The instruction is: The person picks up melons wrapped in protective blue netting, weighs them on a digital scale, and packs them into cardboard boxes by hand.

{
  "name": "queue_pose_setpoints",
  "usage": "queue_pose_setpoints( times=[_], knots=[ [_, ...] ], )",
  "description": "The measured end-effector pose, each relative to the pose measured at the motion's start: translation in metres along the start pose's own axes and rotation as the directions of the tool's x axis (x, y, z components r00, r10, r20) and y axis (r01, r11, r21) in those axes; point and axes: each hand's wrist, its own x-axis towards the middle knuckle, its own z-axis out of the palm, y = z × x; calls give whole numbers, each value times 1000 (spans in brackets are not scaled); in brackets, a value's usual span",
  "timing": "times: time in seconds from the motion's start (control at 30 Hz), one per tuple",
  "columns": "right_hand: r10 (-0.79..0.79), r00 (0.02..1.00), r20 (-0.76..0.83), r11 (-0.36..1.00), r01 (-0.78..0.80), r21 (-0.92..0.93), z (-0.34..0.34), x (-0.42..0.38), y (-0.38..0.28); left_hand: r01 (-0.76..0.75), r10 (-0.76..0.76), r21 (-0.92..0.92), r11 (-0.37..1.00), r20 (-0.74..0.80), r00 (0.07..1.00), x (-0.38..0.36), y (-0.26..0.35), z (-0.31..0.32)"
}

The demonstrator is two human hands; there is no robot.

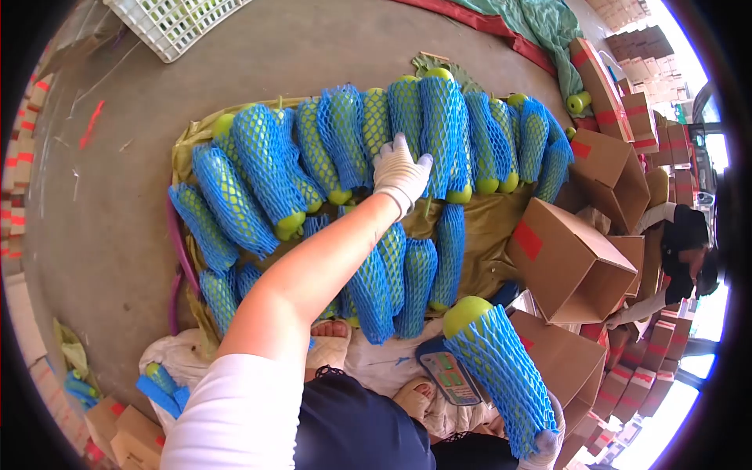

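Observation:
My left hand (403, 174), in a pale glove, reaches over the upper row of green gourds in blue net sleeves. Its fingers are apart and lie near a netted gourd (405, 113); contact is hard to make out. At the lower right my right hand (546, 442), also gloved, holds the bottom end of a large netted gourd (501, 368), whose bare green end points up and left. Beside that gourd is a scale (450, 377) with a lit display. More netted gourds (419, 282) lie in a second row, partly hidden by my left arm.
Open cardboard boxes (560, 251) stand at the right, near a co-worker (689, 251). A white crate (168, 27) is at the upper left. Green and red sheets (540, 31) lie at the top right. A brown cloth (493, 227) lies under the gourds.

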Motion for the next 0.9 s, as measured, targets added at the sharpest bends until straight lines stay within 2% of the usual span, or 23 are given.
queue_pose_setpoints(
  times=[0.03, 0.07, 0.1, 0.13, 0.17, 0.2, 0.23, 0.27, 0.3, 0.37, 0.4, 0.43, 0.47, 0.53, 0.57, 0.6, 0.67, 0.73, 0.9],
  knots=[
    [7, 1000, -3, 1000, -7, -1, 4, 2, 0, -98, 92, -92, 991, -65, 994, -4, -14, 12],
    [-60, 998, 9, 998, 59, 18, 10, 7, 1, -201, 177, -176, 964, -141, 974, -5, -29, 20],
    [-126, 992, 20, 991, 125, 38, 14, 11, 2, -240, 205, -304, 922, -144, 968, 0, -42, 23],
    [-118, 993, 20, 992, 117, 35, 14, 13, 3, -271, 228, -427, 863, -149, 962, 7, -56, 25],
    [-113, 993, 13, 993, 113, 21, 13, 14, 3, -266, 197, -413, 871, -202, 959, 13, -57, 18],
    [-112, 994, 2, 994, 112, 6, 11, 14, 3, -381, 298, -269, 884, -303, 905, 24, -54, 6],
    [17, 1000, -5, 1000, -17, -8, 10, 8, -4, -464, 370, -168, 870, -400, 839, 38, -48, -7],
    [10, 1000, -14, 1000, -10, -7, 4, 7, 0, -501, 423, -65, 863, -449, 787, 57, -40, -19],
    [-10, 1000, 4, 1000, 10, -23, -1, 7, 5, -484, 457, 56, 873, -437, 775, 78, -34, -27],
    [-29, 999, 32, 999, 30, -44, -5, 7, 13, -342, 420, 301, 890, -251, 872, 110, -24, -40],
    [-6, 1000, 19, 999, 7, -44, 0, 6, 12, -283, 352, 345, 895, -157, 923, 130, -26, -38],
    [14, 1000, 8, 998, -13, -68, 8, 5, 8, -192, 220, 439, 878, -13, 976, 138, -18, -44],
    [24, 1000, -3, 996, -24, -89, 13, 6, 6, -150, 111, 515, 844, 107, 988, 151, -13, -43],
    [52, 998, -27, 992, -55, -112, 22, 7, 2, -212, 84, 514, 831, 261, 962, 160, -1, -49],
    [58, 998, -32, 993, -61, -98, 28, 10, 0, -176, 44, 247, 953, 462, 886, 182, -13, -46],
    [66, 997, -34, 994, -68, -86, 31, 11, -2, -56, 54, -18, 998, 640, 766, 203, -24, -43],
    [91, 995, -44, 993, -94, -68, 27, 12, -3, -119, -20, 148, 982, 705, 709, 201, -5, -61],
    [100, 994, -44, 994, -102, -50, 24, 13, -2, -130, -48, 241, 962, 616, 787, 196, 0, -66],
    [89, 993, -71, 992, -94, -78, 19, 15, 1, -150, -24, 218, 964, 639, 769, 189, -5, -79]
  ],
)
